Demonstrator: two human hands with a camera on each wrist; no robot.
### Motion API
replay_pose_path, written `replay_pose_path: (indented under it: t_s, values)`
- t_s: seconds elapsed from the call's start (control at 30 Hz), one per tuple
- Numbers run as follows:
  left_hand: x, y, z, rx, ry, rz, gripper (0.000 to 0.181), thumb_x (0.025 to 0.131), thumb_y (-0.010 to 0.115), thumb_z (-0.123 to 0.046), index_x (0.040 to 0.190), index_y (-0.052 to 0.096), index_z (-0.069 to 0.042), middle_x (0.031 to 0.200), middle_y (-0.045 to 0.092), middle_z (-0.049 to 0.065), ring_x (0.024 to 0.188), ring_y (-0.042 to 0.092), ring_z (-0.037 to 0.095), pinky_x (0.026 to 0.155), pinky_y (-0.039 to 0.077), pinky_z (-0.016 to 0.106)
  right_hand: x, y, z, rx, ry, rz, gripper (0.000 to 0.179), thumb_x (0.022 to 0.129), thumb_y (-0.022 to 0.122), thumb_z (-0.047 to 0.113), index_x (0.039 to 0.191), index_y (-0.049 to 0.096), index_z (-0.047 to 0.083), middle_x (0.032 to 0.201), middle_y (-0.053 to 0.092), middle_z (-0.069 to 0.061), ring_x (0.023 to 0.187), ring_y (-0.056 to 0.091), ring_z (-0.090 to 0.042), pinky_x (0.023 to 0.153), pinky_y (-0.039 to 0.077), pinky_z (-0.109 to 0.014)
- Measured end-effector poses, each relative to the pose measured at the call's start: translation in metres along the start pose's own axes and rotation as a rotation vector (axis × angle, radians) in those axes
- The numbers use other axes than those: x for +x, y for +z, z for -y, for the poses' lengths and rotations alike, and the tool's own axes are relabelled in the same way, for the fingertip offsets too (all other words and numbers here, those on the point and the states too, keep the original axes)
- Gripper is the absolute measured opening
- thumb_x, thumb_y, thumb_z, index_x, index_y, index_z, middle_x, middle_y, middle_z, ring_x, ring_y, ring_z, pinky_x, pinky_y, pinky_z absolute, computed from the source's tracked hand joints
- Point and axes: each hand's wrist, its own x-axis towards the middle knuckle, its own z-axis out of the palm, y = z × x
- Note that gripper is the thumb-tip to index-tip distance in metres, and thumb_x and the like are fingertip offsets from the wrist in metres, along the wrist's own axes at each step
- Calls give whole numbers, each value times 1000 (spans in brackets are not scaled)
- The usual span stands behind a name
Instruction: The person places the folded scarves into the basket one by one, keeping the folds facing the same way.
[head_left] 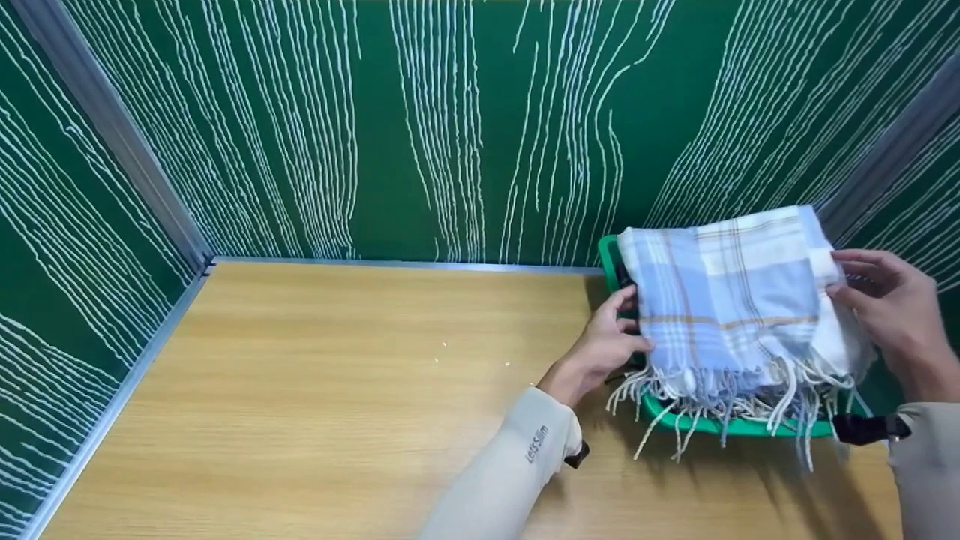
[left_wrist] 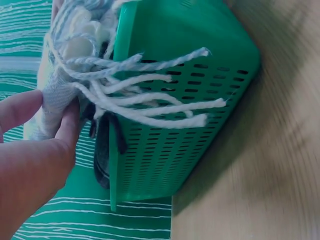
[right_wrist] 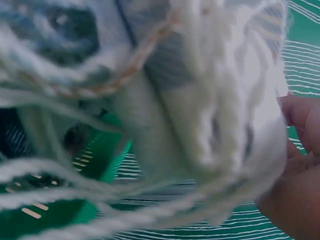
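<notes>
A folded plaid scarf [head_left: 739,292] in light blue and white, with long twisted fringe, lies over the top of a green plastic basket [head_left: 739,426]. My left hand [head_left: 600,341] grips its left edge; the left wrist view shows thumb and fingers on either side of the folded cloth [left_wrist: 57,110]. At the opposite edge my right hand [head_left: 900,307] pinches the fabric between thumb and fingers. Fringe strands [left_wrist: 160,107] hang over the basket's slotted wall [left_wrist: 170,150]. Dark things [left_wrist: 102,150] show at the basket rim under the scarf, mostly hidden.
The basket stands at the right of a wooden table [head_left: 337,390], near its back edge. Green panels [head_left: 487,135] with wavy white lines rise behind and at the sides, joined by metal posts [head_left: 112,112]. A few tiny white bits [head_left: 445,344] lie mid-table.
</notes>
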Motion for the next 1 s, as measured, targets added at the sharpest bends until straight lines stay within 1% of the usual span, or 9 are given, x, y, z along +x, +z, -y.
replay_pose_path:
  t_s: [0.07, 0.17, 0.27, 0.37, 0.47, 0.57, 0.63, 0.8, 1.0]
  values:
    - [-1, 1, 1, 5, 13, -2, 83, 85, 62, 26, 158, 44, -7, 141, 50, 3, 108, 57, 13, 87, 55, 29, 3, 2, -5, -29, -7, 8, 45, 107, 58, 10, 151, 56, 21, 118, 50, 24, 97, 51, 3, 77, 45, -6]
    - [-5, 1, 2, 55, 31, -14, 81, 84, 65, 23, 156, 48, -12, 139, 51, 1, 112, 57, 12, 84, 54, 25, 7, 5, -15, -102, -19, 66, 48, 107, 56, 9, 155, 51, 11, 129, 57, 1, 98, 51, -7, 74, 45, -12]
    - [-11, 3, 2, 149, 48, -17, 75, 85, 67, 17, 153, 54, -13, 141, 48, -2, 117, 56, 12, 86, 54, 22, 9, 7, -23, -182, -25, 162, 52, 107, 52, 8, 158, 41, -1, 144, 50, -30, 109, 54, -30, 78, 48, -27]
    - [-16, 7, 0, 254, 57, -6, 66, 87, 69, 11, 149, 60, -10, 147, 43, -2, 126, 52, 12, 93, 51, 19, 10, 8, -28, -226, -21, 243, 55, 108, 49, 7, 159, 34, -6, 148, 41, -43, 119, 48, -54, 85, 50, -51]
    - [-20, 11, -1, 380, 66, -7, 60, 89, 70, 8, 146, 62, -5, 152, 40, 0, 125, 50, 9, 87, 48, 16, 9, 6, -28, -241, -35, 305, 60, 106, 51, 5, 160, 29, -8, 147, 36, -46, 123, 43, -62, 90, 46, -70]
    - [-21, 15, -1, 526, 70, -24, 57, 91, 71, 7, 147, 61, -4, 154, 38, 1, 115, 54, 7, 77, 45, 14, 9, 5, -26, -254, -50, 371, 68, 102, 54, 2, 162, 23, -7, 148, 32, -47, 122, 41, -63, 93, 43, -76]
    - [-23, 17, 0, 628, 82, -36, 56, 93, 71, 5, 148, 60, -3, 154, 37, 2, 113, 56, 7, 78, 46, 12, 8, 6, -25, -264, -55, 413, 71, 101, 55, 2, 163, 21, -8, 149, 30, -48, 123, 40, -63, 95, 41, -80]
    - [-28, 21, 3, 844, 127, -62, 52, 97, 71, -1, 148, 61, -5, 160, 33, 0, 135, 48, 10, 103, 43, 13, 3, 11, -25, -299, -28, 460, 72, 102, 56, 1, 162, 20, -9, 147, 31, -49, 124, 40, -64, 101, 38, -82]
    - [-30, 21, 4, 1074, 229, 5, 45, 100, 69, -6, 145, 64, -5, 157, 48, 0, 139, 48, 12, 112, 39, 15, -2, 17, -25, -346, -11, 471, 69, 101, 57, -2, 160, 22, -13, 146, 32, -50, 122, 41, -62, 102, 36, -83]
